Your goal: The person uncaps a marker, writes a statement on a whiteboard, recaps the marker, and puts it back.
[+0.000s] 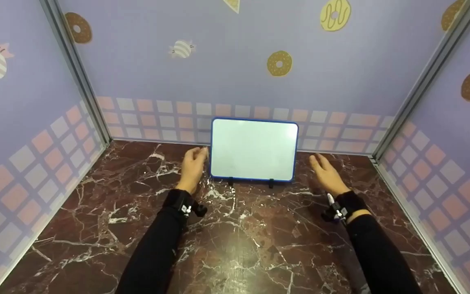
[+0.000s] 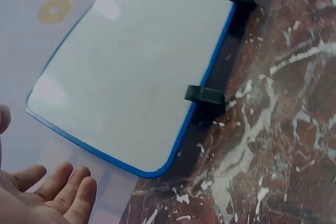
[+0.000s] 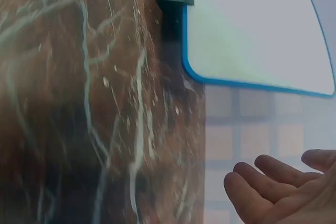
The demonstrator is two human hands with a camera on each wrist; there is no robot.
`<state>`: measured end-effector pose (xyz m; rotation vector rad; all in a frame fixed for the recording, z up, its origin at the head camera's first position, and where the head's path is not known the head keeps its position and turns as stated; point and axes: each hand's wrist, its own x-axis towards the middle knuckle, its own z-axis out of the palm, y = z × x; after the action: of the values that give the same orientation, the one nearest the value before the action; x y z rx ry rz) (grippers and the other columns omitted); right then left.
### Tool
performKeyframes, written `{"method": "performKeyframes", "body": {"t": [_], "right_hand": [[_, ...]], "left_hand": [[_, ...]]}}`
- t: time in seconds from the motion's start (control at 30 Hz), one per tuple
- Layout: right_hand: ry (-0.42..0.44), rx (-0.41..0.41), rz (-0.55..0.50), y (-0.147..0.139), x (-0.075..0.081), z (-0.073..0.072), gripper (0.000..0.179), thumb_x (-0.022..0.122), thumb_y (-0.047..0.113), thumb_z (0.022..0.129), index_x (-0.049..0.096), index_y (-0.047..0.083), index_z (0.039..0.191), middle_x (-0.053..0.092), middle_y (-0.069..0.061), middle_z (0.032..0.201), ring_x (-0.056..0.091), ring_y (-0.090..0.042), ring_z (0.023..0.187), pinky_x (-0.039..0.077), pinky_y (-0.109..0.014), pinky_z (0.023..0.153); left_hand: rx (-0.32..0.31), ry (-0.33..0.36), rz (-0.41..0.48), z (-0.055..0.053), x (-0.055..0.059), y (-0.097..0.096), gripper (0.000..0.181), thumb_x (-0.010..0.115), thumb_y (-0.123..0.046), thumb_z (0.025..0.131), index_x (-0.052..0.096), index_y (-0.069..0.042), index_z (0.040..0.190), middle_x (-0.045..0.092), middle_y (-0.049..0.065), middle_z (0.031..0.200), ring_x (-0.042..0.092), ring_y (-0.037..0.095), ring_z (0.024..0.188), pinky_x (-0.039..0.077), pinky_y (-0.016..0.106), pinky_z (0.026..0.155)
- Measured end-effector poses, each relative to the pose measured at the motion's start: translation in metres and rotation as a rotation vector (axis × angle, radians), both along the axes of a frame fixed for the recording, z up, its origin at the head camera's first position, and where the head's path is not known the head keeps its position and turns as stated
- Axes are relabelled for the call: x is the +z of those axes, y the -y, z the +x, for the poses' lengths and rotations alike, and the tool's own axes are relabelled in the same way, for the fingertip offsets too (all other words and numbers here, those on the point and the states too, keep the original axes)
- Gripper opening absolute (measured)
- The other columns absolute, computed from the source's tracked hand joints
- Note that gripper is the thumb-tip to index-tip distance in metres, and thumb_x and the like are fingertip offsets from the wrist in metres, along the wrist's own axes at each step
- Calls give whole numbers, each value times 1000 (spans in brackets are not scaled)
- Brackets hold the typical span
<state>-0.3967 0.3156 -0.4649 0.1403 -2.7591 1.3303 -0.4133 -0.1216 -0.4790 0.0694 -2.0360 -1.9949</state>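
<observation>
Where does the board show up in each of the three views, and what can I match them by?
Head: board near the centre, whole, between left hand and right hand.
Left wrist: upper left to centre, slanted, cut off at the top.
Right wrist: upper right, cut off at the top.
Shared landmark: black feet at its lower edge; only one shows in right wrist.

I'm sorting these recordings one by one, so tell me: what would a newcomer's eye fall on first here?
The bright, blue-framed whiteboard comes first, standing on black feet toward the back of the dark marbled table. Next come the person's empty hands, the left hand and the right hand, one at either side of it. Behind, printed doughnuts dot the lilac wall.
</observation>
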Motion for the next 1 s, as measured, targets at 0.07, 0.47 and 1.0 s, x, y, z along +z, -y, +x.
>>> {"method": "performKeyframes", "body": {"t": [0.07, 0.47, 1.0], "right_hand": [[12, -1, 2, 6, -4, -5, 87, 35, 62, 118, 18, -2, 175, 26, -32, 178, 27, -51, 163, 18, -63, 135], [74, 35, 19, 27, -15, -22, 99, 38, 69, 115, 11, -7, 174, 21, -36, 177, 24, -52, 164, 20, -62, 135], [134, -3, -77, 52, -21, -45, 106, 41, 73, 113, 7, -7, 174, 24, -37, 176, 28, -49, 163, 25, -59, 134]], "left_hand": [[-16, -3, -62, -3, -3, -3, 62, 64, -29, 115, 46, 13, 157, 61, 31, 142, 61, 40, 129, 52, 49, 113], [-156, 41, -283, -14, -11, -14, 77, 66, -34, 114, 34, 12, 165, 46, 37, 162, 49, 48, 151, 43, 55, 125], [-171, 103, -244, -30, -22, -19, 82, 66, -33, 112, 29, 17, 166, 34, 37, 171, 34, 47, 161, 29, 57, 133]]}}
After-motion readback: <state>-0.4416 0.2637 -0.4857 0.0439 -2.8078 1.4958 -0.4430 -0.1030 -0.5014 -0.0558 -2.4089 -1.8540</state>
